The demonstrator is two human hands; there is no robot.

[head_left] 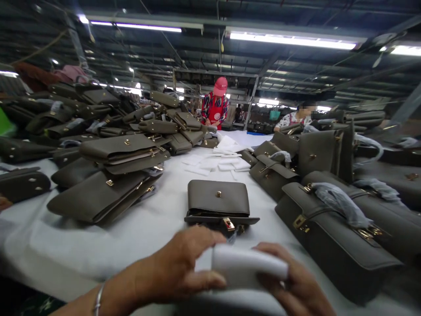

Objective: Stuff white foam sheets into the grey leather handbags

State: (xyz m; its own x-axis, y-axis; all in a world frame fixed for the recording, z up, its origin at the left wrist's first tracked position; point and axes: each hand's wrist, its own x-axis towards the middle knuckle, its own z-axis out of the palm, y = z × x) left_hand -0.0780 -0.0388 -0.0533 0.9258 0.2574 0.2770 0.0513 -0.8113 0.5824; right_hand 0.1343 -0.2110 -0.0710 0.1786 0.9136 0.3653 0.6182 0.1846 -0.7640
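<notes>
A folded white sheet, paper or thin foam by its look, is bent between my two hands near the table's front edge. My left hand pinches its left end, thumb below and fingers above. Around the other end my right hand is closed, partly blurred by motion. Just beyond lies a dark grey-green handbag on its side, its flap toward me. The bag's gold clasp shows behind my left fingers; its lower parts are hidden by my hands.
Handbags are heaped along the left, and more bags with plastic-wrapped handles stand close on the right. White folded sheets lie mid-table. Beyond them, a person in a red cap works; another person is at the right.
</notes>
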